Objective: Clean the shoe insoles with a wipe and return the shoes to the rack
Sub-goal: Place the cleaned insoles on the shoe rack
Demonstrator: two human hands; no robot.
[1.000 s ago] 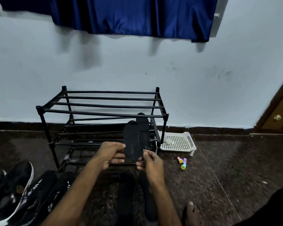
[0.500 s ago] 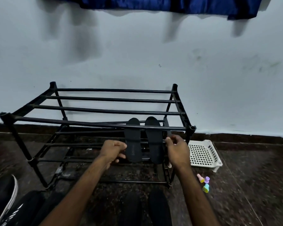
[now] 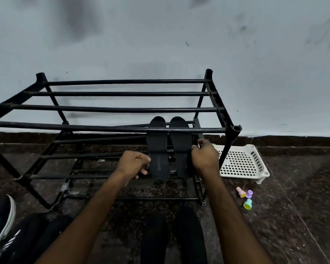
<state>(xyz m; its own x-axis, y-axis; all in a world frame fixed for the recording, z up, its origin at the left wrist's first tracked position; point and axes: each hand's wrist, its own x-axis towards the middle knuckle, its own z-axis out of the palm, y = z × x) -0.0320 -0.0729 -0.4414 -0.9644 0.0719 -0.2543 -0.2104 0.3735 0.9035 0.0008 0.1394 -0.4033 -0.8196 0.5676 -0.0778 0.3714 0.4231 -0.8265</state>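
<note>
At the far left edge, on the dark speckled floor, lie two black shoes with white trim, cut off by the frame, and a third dark form beside them is too blurred to name. Next comes one black rack set against the pale wall; its top tier counts four long bars, and lower tiers of bars show beneath it. The left hand reaches in below that top tier, fingers curled and thumb forward, gripping the left edge of the left insole. Two black insoles in all lie side by side on the middle tier, just apart, toes toward the wall and heels jutting out over the front bar toward the person. The right insole is held at its right edge by the right hand, whose fingers are curled in a pinch (a thin pale sliver shows at the fingertips, too small to make out). In the foreground between the two forearms sit two more long dark shapes, blurred. Right of the rack, just beside its front leg, lies one white perforated basket, and near it on the floor are three small pastel pieces: one pink and yellow, one purple, one teal and yellow
</note>
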